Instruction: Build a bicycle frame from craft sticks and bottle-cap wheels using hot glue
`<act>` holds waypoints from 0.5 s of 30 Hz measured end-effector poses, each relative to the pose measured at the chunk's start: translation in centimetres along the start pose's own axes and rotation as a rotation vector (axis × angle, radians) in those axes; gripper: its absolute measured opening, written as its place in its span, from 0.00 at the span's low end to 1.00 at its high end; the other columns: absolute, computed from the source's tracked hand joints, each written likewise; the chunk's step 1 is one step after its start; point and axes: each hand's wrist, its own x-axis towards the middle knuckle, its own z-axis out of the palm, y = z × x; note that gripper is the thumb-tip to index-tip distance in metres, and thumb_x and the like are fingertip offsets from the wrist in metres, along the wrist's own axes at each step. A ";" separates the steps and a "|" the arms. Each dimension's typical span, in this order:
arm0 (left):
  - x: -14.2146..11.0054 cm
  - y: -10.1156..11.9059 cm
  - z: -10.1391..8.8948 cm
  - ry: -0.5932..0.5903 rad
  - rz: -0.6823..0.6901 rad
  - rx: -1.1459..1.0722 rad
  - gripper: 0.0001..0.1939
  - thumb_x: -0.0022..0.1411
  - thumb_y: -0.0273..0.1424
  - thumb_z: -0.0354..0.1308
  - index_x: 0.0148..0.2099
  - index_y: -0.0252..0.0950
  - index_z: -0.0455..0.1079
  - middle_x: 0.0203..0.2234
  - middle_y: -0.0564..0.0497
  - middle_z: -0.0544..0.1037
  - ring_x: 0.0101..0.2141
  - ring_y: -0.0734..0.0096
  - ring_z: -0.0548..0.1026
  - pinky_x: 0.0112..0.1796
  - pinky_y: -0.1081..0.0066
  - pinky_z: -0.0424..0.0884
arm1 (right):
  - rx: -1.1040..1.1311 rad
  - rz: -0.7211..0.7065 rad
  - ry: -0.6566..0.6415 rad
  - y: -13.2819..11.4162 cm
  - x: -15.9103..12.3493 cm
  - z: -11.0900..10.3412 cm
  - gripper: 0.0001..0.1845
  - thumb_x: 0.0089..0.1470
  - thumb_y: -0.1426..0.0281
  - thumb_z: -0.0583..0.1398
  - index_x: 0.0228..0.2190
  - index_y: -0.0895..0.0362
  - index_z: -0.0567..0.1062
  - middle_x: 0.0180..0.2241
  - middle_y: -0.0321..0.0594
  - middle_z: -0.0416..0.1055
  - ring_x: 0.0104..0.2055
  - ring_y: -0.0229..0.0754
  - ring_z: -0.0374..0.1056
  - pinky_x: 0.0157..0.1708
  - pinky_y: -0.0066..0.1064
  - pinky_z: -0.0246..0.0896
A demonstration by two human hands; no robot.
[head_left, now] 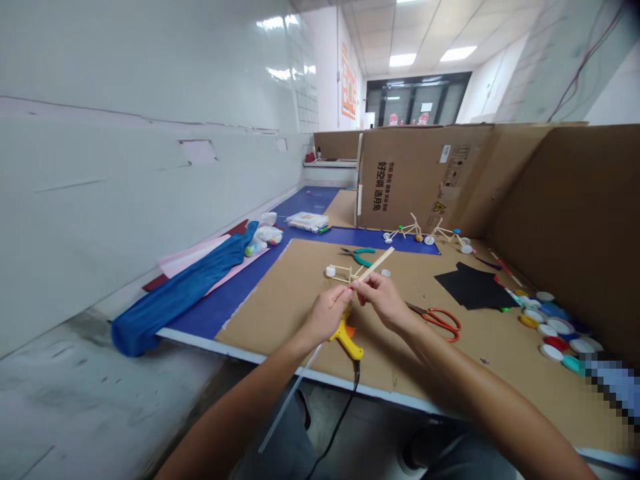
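Note:
My right hand (384, 299) pinches a flat wooden stick (379, 263), which slants up and away to the right. Against it, fingertips nearly touching, my left hand (326, 313) is closed at the stick's near end; a speck of red shows there, too small to name. Just beyond the hands lies a small frame of thin wooden sticks (345, 272) with a white cap (331, 271) at its end. A yellow hot glue gun (350, 345) rests below my hands, partly hidden by the left one. A long translucent rod (290, 400) sticks out past the table edge.
Teal-handled pliers (364, 255) lie behind the frame, orange-handled scissors (443, 322) to the right. Farther right are black sheet material (473, 287) and several bottle caps (553, 353). Stick-and-cap models (417, 233) stand before a big cardboard box (425, 177). Blue cloth (185, 293) lies left.

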 end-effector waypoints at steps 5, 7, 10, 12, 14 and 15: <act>-0.4 -1.2 1.1 -0.009 -0.189 -0.303 0.26 0.62 0.58 0.53 0.34 0.38 0.62 0.17 0.61 0.56 0.18 0.78 0.53 0.21 0.74 0.50 | -0.098 -0.039 -0.012 0.4 0.3 0.4 0.24 0.45 0.47 0.69 0.24 0.54 0.71 0.20 0.32 0.67 0.22 0.36 0.60 0.24 0.29 0.56; -0.7 -1.2 1.5 -0.001 -0.191 -0.329 0.26 0.61 0.58 0.54 0.34 0.38 0.62 0.18 0.59 0.61 0.18 0.78 0.57 0.22 0.75 0.53 | -0.151 -0.069 -0.021 0.4 0.1 0.5 0.24 0.50 0.46 0.65 0.24 0.54 0.70 0.20 0.32 0.67 0.23 0.37 0.60 0.24 0.30 0.56; -0.9 -0.5 1.0 -0.046 -0.166 -0.311 0.28 0.61 0.59 0.54 0.33 0.37 0.65 0.20 0.55 0.67 0.21 0.75 0.64 0.24 0.73 0.60 | -0.245 -0.093 -0.081 0.1 -0.2 0.3 0.24 0.57 0.47 0.61 0.23 0.53 0.68 0.21 0.33 0.67 0.23 0.37 0.62 0.25 0.30 0.57; -0.7 0.3 -0.1 -0.110 -0.131 -0.253 0.29 0.60 0.60 0.55 0.31 0.36 0.67 0.23 0.51 0.72 0.24 0.73 0.67 0.27 0.71 0.63 | -0.330 -0.111 -0.143 -0.5 -0.6 0.1 0.23 0.60 0.50 0.59 0.24 0.54 0.68 0.21 0.33 0.67 0.25 0.38 0.63 0.27 0.30 0.58; -0.2 1.3 -1.5 -0.099 -0.070 -0.169 0.29 0.59 0.59 0.57 0.32 0.35 0.70 0.26 0.50 0.73 0.28 0.71 0.68 0.29 0.71 0.65 | -0.454 -0.135 -0.200 -1.3 -1.1 -0.2 0.19 0.63 0.54 0.56 0.26 0.54 0.68 0.25 0.35 0.69 0.28 0.39 0.66 0.29 0.30 0.59; 0.2 1.8 -2.1 -0.035 -0.051 -0.157 0.29 0.59 0.59 0.57 0.34 0.35 0.72 0.27 0.50 0.73 0.29 0.71 0.69 0.30 0.71 0.65 | -0.524 -0.142 -0.226 -1.8 -1.5 -0.2 0.17 0.65 0.57 0.55 0.28 0.54 0.69 0.27 0.36 0.71 0.29 0.40 0.67 0.31 0.30 0.59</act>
